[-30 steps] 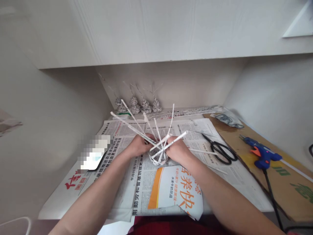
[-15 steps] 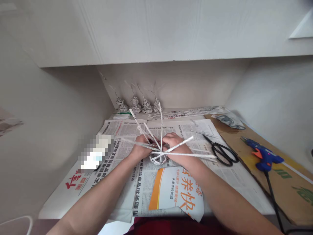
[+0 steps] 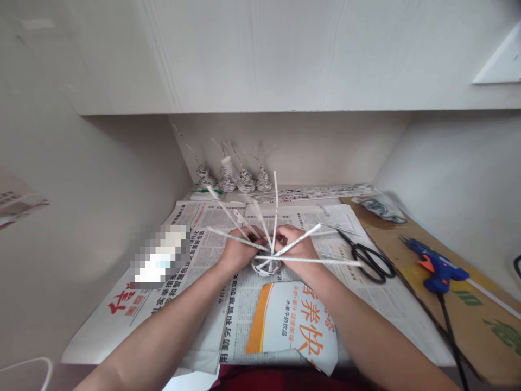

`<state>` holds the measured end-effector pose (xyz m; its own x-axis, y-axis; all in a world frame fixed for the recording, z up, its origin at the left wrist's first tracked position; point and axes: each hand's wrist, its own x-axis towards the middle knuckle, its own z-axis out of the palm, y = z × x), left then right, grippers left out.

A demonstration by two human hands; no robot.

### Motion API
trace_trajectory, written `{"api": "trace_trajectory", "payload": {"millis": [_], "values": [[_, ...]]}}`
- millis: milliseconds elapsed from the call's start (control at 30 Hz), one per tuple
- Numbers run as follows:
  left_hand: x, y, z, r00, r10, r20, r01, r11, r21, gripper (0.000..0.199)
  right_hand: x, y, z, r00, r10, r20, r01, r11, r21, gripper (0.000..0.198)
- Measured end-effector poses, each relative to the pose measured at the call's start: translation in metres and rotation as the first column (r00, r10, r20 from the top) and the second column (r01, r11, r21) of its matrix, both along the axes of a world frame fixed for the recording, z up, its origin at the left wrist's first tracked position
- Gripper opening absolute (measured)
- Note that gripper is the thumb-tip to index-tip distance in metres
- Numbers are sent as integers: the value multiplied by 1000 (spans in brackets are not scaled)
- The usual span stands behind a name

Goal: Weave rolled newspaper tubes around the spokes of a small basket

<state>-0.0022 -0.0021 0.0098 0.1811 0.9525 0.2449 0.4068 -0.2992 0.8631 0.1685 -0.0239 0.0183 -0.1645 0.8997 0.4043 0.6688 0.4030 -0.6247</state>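
Between my hands is a small woven paper basket [image 3: 266, 268], its rounded strip lattice facing me. Several rolled newspaper sticks [image 3: 275, 202] fan out from it, upward and to both sides. My left hand [image 3: 241, 251] is closed on its far left side, fingers curled in among the sticks. On the far right side, my right hand [image 3: 299, 244] also grips the weave, with its thumb and fingers drawn together near the centre. Both sets of fingertips are partly hidden behind the sticks. Under the work lie newspaper sheets [image 3: 203, 331] and a torn printed carton piece [image 3: 280, 320].
Several woven gourd-shaped pieces [image 3: 246, 181] stand along the back wall, beside a pile of long paper sticks [image 3: 325, 191]. On the right are black scissors [image 3: 372, 263], a blue glue gun [image 3: 439, 266] with its cord, and a plastic bag [image 3: 380, 209] on cardboard [image 3: 468, 331]. A shelf panel [image 3: 260, 60] overhangs.
The basket and both hands have shifted slightly right in view. Sticks on the upper left have swung and look blurred. Both hands keep their hold.
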Motion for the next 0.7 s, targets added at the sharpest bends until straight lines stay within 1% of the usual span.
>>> {"api": "trace_trajectory", "payload": {"millis": [100,200,300,367,400,433,467,533,600,633,700], "values": [[2,-2,0,999,15,38,-16,1000,27,7,-2,0,1,993,-93,-77,91,996,-22,10],[4,-3,-1,996,8,93,-9,1000,14,7,-2,0,5,983,-177,-41,175,984,-33,6],[3,-3,-4,993,6,116,-7,1000,13,5,0,3,6,968,-250,-7,248,962,-115,7],[3,-2,-6,992,-4,130,2,1000,13,5,0,5,4,961,-259,-96,235,949,-209,10],[3,-1,-7,990,-6,139,5,1000,6,6,-1,7,3,951,-246,-189,197,949,-247,9],[3,-1,-8,988,-4,152,5,1000,-2,7,-3,8,1,923,-225,-311,141,952,-271,8],[3,0,-9,986,0,165,1,1000,-7,7,-4,9,-1,874,-201,-442,80,958,-277,9],[4,1,-11,982,20,186,-20,1000,-1,9,-8,12,-4,734,-152,-662,-7,973,-230,16],[5,2,-12,979,43,202,-44,999,2,16,-10,13,-5,614,-114,-781,-29,986,-167,21],[5,3,-12,976,54,209,-54,999,-8,22,-10,15,-5,575,-111,-810,-26,988,-154,22],[5,3,-12,975,55,215,-49,998,-34,29,-8,17,-6,539,-131,-832,-22,985,-169,25]]}}
